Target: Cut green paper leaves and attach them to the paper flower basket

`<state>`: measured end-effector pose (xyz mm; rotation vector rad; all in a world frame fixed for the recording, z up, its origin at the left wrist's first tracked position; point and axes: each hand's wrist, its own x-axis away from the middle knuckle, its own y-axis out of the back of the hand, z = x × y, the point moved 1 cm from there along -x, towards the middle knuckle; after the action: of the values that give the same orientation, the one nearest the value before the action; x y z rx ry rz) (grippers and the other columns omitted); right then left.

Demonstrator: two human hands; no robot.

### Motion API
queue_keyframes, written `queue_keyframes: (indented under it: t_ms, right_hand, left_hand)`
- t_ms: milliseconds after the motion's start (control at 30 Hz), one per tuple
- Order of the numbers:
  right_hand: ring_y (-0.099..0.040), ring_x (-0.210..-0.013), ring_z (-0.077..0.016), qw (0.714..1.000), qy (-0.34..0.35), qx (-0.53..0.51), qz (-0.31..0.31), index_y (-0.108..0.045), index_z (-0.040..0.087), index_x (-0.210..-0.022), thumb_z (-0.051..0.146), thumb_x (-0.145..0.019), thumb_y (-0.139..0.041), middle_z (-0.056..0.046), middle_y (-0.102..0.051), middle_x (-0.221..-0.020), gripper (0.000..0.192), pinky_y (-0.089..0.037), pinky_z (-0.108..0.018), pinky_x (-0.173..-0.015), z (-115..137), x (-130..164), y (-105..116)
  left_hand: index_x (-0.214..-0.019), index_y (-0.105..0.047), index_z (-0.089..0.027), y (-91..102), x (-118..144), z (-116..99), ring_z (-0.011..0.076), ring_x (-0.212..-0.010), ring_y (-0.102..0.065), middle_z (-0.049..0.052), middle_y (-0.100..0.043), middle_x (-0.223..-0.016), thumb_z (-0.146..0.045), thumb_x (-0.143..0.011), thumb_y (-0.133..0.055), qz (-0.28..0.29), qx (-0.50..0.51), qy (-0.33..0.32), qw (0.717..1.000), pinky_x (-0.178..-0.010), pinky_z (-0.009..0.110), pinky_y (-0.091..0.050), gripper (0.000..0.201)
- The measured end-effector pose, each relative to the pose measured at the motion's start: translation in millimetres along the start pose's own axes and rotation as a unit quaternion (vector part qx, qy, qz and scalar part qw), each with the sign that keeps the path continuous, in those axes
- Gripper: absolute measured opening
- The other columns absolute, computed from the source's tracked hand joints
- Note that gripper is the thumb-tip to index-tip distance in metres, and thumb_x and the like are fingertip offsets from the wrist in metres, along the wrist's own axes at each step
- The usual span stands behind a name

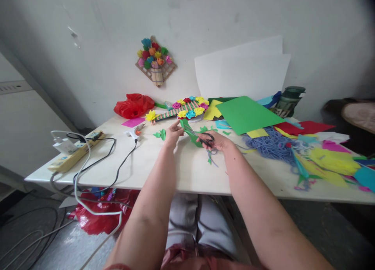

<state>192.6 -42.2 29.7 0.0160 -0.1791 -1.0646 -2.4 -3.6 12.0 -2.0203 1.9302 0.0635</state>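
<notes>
Left hand (173, 134) pinching the upper end of a green paper strip (190, 133) above the white table (193, 172). Right hand (215, 141) closed through the handles of black scissors (202, 137), blades lying against the green strip near its middle; whether the blades are parted cannot be told. Small green paper scraps (160, 135) on the table just left of the left hand. Woven strip with paper flowers (183, 109) behind the hands. Large green sheet (246, 114) to the right rear, blue yarn (274, 145) beside it. Glue gun (135, 132) and power strip (74, 153) at left.
</notes>
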Motion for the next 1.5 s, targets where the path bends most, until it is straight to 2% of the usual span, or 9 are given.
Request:
queue_keyframes:
  t_ms: [300,533,667,833,1033,1200,1500]
  right_hand:
    - [-0.046,-0.031,-0.0071,1.000,-0.008,0.000,-0.003,-0.059,0.012,-0.077,0.043,-0.082,-0.058,-0.001,-0.058,-0.047,0.031,-0.024,-0.015,-0.028,0,-3,-2]
    - [-0.048,-0.032,-0.0071,0.999,0.044,-0.003,-0.018,-0.058,0.012,-0.083,0.040,-0.086,-0.055,0.000,-0.059,-0.047,0.028,-0.020,-0.015,-0.027,-1,-7,-8]
    - [-0.047,-0.031,-0.0069,0.998,0.050,0.005,-0.037,-0.057,0.013,-0.080,0.041,-0.085,-0.056,0.000,-0.058,-0.046,0.028,-0.019,-0.015,-0.027,2,-6,-12]
    - [-0.047,-0.030,-0.0066,0.997,0.045,-0.009,-0.061,-0.057,0.013,-0.076,0.044,-0.081,-0.060,0.000,-0.058,-0.045,0.031,-0.021,-0.015,-0.027,3,-7,-14]
    - [-0.049,-0.032,-0.0067,0.995,0.061,-0.036,-0.065,-0.057,0.012,-0.078,0.044,-0.082,-0.059,-0.001,-0.059,-0.047,0.032,-0.020,-0.014,-0.025,-1,-11,-13]
    - [-0.049,-0.031,-0.0064,0.994,0.075,-0.040,-0.067,-0.053,0.013,-0.069,0.040,-0.085,-0.054,-0.001,-0.058,-0.047,0.032,-0.020,-0.014,-0.025,-1,-12,-14]
    - [-0.044,-0.030,-0.0051,0.994,0.058,-0.050,-0.079,-0.049,0.015,-0.063,0.037,-0.082,-0.058,0.002,-0.053,-0.045,0.030,-0.025,-0.014,-0.027,4,-7,-19]
  left_hand:
    - [-0.129,-0.049,-0.008,-5.0,3,2,0.0064,-0.051,-0.050,-0.005,-0.057,-0.059,-0.020,-0.055,-0.077,0.034,0.049,0.025,0.998,-0.056,0.023,-0.041,0.080]
    - [-0.132,-0.044,-0.005,-13.0,6,3,0.0065,-0.052,-0.050,-0.005,-0.056,-0.058,-0.015,-0.055,-0.077,0.036,0.106,0.046,0.993,-0.058,0.024,-0.042,0.085]
    - [-0.133,-0.043,-0.006,-16.1,8,2,0.0065,-0.051,-0.050,-0.005,-0.058,-0.059,-0.014,-0.056,-0.076,0.056,0.112,0.053,0.991,-0.057,0.023,-0.040,0.084]
    - [-0.137,-0.034,-0.002,-19.2,10,1,0.0074,-0.050,-0.051,-0.004,-0.059,-0.059,-0.012,-0.056,-0.076,0.059,0.120,0.060,0.989,-0.056,0.024,-0.040,0.092]
    - [-0.136,-0.038,-0.006,-21.8,11,1,0.0077,-0.051,-0.053,-0.005,-0.060,-0.059,-0.011,-0.057,-0.076,0.073,0.128,0.068,0.987,-0.058,0.024,-0.042,0.088]
    - [-0.137,-0.035,-0.004,-23.5,13,-1,0.0085,-0.051,-0.054,-0.004,-0.060,-0.059,-0.010,-0.057,-0.075,0.082,0.128,0.063,0.986,-0.058,0.024,-0.042,0.089]
    - [-0.134,-0.039,-0.005,-21.9,10,2,0.0078,-0.048,-0.053,-0.005,-0.060,-0.058,-0.012,-0.056,-0.075,0.085,0.125,0.058,0.987,-0.055,0.024,-0.041,0.086]
